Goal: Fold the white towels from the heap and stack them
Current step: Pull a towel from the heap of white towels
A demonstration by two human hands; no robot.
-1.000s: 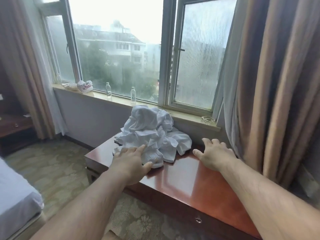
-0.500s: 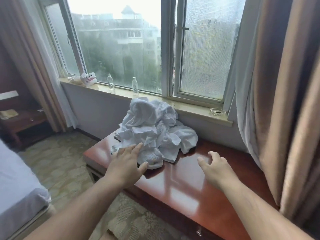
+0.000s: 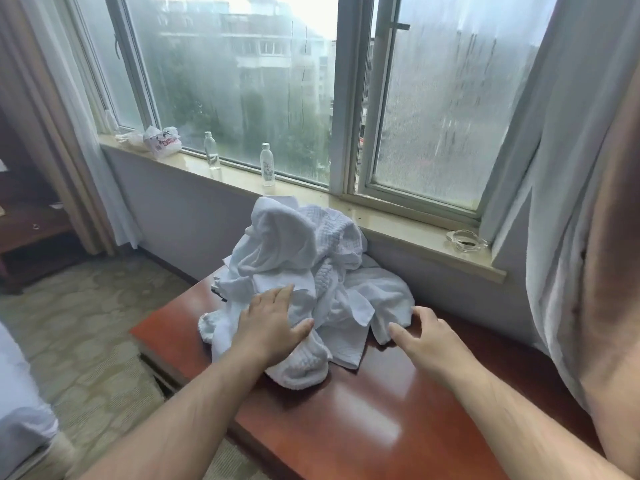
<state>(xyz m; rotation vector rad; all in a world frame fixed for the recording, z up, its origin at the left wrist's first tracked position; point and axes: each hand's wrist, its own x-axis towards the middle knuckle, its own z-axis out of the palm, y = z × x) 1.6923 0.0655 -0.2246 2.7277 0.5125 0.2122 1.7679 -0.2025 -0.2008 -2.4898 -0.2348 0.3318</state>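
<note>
Now the rumpled heap of white terry towels (image 3: 304, 268) sits on the glossy reddish wooden table (image 3: 363, 410); left hand (image 3: 270, 327) lies flat on it, right hand (image 3: 429, 336), fingers spread, seemingly touches its edge.

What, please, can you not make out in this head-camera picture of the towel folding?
1. Head view: how many towels the heap holds; crumpled folds cover one another.
2. Head view: what the palm of the left hand touches; its own back hides it.
3. Head view: the near end of the table, cut off by the bottom edge.
4. Head view: the label of the bottle, too small to read.
</note>
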